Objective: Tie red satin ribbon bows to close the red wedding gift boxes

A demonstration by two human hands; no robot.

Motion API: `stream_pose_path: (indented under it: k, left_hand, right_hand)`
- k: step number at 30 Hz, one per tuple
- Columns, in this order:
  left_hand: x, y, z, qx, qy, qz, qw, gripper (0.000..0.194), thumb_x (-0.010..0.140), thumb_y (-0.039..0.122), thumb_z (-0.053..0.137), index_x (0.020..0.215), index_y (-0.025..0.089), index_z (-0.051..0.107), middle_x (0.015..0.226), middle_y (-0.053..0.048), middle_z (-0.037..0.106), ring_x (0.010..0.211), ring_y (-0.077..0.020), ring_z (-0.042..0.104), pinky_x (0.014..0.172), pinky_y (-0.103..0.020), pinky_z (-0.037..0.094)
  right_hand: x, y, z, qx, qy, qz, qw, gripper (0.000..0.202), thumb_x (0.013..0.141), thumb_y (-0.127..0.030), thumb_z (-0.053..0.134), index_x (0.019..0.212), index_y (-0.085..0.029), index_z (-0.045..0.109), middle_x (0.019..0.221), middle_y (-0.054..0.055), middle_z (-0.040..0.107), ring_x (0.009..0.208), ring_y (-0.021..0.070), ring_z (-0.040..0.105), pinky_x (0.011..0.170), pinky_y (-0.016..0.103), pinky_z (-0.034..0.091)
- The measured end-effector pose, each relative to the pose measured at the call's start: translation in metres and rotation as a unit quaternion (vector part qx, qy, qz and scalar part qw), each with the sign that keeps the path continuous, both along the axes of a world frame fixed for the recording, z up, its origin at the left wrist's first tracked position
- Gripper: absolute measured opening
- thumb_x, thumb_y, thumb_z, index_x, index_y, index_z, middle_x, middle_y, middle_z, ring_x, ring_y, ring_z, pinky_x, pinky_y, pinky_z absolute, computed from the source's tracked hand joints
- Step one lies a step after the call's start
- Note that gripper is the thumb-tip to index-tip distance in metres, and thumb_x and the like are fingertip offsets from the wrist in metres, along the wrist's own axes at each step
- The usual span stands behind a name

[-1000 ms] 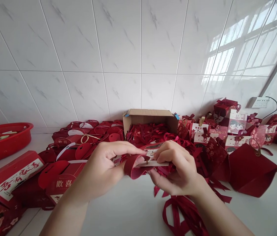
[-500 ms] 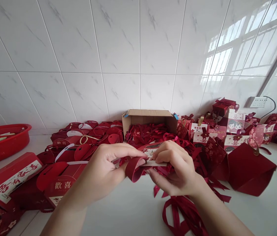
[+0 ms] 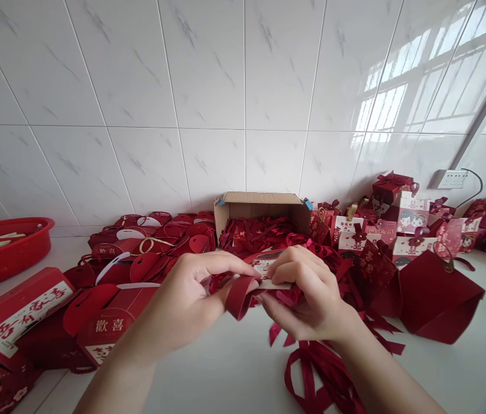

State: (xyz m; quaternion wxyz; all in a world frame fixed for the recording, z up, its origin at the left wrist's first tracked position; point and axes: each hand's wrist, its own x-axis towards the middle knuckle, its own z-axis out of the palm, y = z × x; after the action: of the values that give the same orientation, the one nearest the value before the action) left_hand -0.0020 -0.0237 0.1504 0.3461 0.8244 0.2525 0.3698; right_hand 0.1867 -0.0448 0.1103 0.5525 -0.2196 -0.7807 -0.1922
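Note:
Both my hands meet in front of me over the white counter [image 3: 199, 374]. Between them is a folded red gift box [image 3: 262, 267] with a white label and red lettering, mostly covered by my fingers. My left hand [image 3: 197, 290] pinches it at the left, where a dark red strip [image 3: 238, 299] curls down in a loop. My right hand [image 3: 307, 293] grips the other side, thumb below and bent fingers on top of the label. Below my right wrist lies a bundle of dark red ribbons [image 3: 307, 374].
An open cardboard box [image 3: 264, 197] full of red ribbons stands against the tiled wall. Red boxes [image 3: 108, 325] spread at left, near a red basin [image 3: 14, 253]. Finished-looking gift boxes [image 3: 436, 299] with bows crowd the right, below a wall socket [image 3: 450, 179].
The curled red strip has shifted slightly right and looks narrower. My left fingers have moved a little towards the right hand, and the label is more covered.

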Motion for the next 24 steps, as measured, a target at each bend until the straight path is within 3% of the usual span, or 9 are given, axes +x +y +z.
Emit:
stream_pose_path:
  k: [2, 5, 7, 10, 14, 19, 24]
  left_hand:
    - [-0.0036, 0.0031, 0.0004, -0.005, 0.001, -0.054, 0.999, 0.015, 0.082, 0.017, 0.059, 0.090, 0.022, 0.071, 0.081, -0.002, 0.069, 0.065, -0.0136, 0.064, 0.056, -0.021, 0.053]
    - [-0.0076, 0.0078, 0.0006, 0.057, -0.001, -0.128, 0.990, 0.023, 0.079, 0.012, 0.058, 0.097, 0.021, 0.069, 0.100, -0.008, 0.068, 0.091, -0.0206, 0.065, 0.080, -0.031, 0.055]
    - [-0.0078, 0.0096, 0.0004, 0.102, -0.011, -0.158, 0.982, 0.029, 0.076, 0.007, 0.058, 0.099, 0.022, 0.068, 0.104, -0.008, 0.066, 0.101, -0.0228, 0.062, 0.090, -0.036, 0.051]
    - [-0.0064, 0.0097, -0.0002, 0.140, -0.027, -0.177, 0.974, 0.033, 0.076, 0.005, 0.056, 0.102, 0.022, 0.067, 0.105, -0.008, 0.065, 0.103, -0.0231, 0.060, 0.094, -0.039, 0.049]
    - [-0.0069, 0.0070, -0.0007, 0.159, -0.027, -0.171, 0.972, 0.032, 0.079, 0.004, 0.054, 0.101, 0.024, 0.066, 0.106, -0.006, 0.064, 0.105, -0.0221, 0.058, 0.096, -0.038, 0.047]
    - [-0.0061, 0.0037, -0.0021, 0.171, -0.002, -0.099, 0.980, 0.041, 0.079, 0.006, 0.060, 0.114, 0.025, 0.059, 0.111, -0.004, 0.062, 0.107, -0.0196, 0.057, 0.094, -0.030, 0.049]
    - [-0.0024, 0.0025, -0.0025, 0.185, -0.007, -0.085, 0.979, 0.038, 0.081, 0.005, 0.057, 0.110, 0.027, 0.064, 0.113, -0.003, 0.061, 0.108, -0.0184, 0.057, 0.092, -0.029, 0.050]
  right_hand:
    - [0.0006, -0.0004, 0.0010, 0.016, 0.003, -0.001, 1.000, 0.016, 0.079, -0.015, 0.058, 0.085, -0.021, 0.045, 0.069, 0.001, 0.057, 0.058, 0.0154, 0.054, 0.051, 0.029, 0.043]
    - [0.0018, -0.0017, 0.0022, 0.052, 0.011, 0.004, 0.999, 0.020, 0.075, -0.010, 0.060, 0.085, -0.021, 0.046, 0.069, 0.002, 0.059, 0.059, 0.0160, 0.057, 0.053, 0.031, 0.046]
    - [0.0026, -0.0030, 0.0027, 0.069, 0.021, 0.014, 0.997, 0.023, 0.072, -0.008, 0.061, 0.086, -0.020, 0.047, 0.074, 0.005, 0.063, 0.061, 0.0171, 0.060, 0.054, 0.033, 0.047]
    - [0.0033, -0.0052, 0.0036, 0.079, 0.025, 0.028, 0.996, 0.027, 0.069, -0.005, 0.062, 0.088, -0.019, 0.048, 0.078, 0.008, 0.067, 0.065, 0.0190, 0.063, 0.056, 0.035, 0.048]
    - [0.0031, -0.0076, 0.0047, 0.095, 0.013, 0.025, 0.995, 0.029, 0.069, -0.001, 0.062, 0.089, -0.018, 0.050, 0.077, 0.007, 0.069, 0.066, 0.0192, 0.065, 0.057, 0.035, 0.050]
    - [0.0022, -0.0099, 0.0056, 0.087, 0.012, 0.013, 0.996, 0.029, 0.071, -0.001, 0.062, 0.089, -0.020, 0.049, 0.077, 0.006, 0.069, 0.064, 0.0187, 0.065, 0.056, 0.035, 0.050]
    - [0.0013, -0.0091, 0.0054, 0.087, 0.022, 0.012, 0.996, 0.031, 0.069, 0.000, 0.062, 0.088, -0.020, 0.048, 0.075, 0.005, 0.068, 0.061, 0.0180, 0.064, 0.054, 0.033, 0.049]
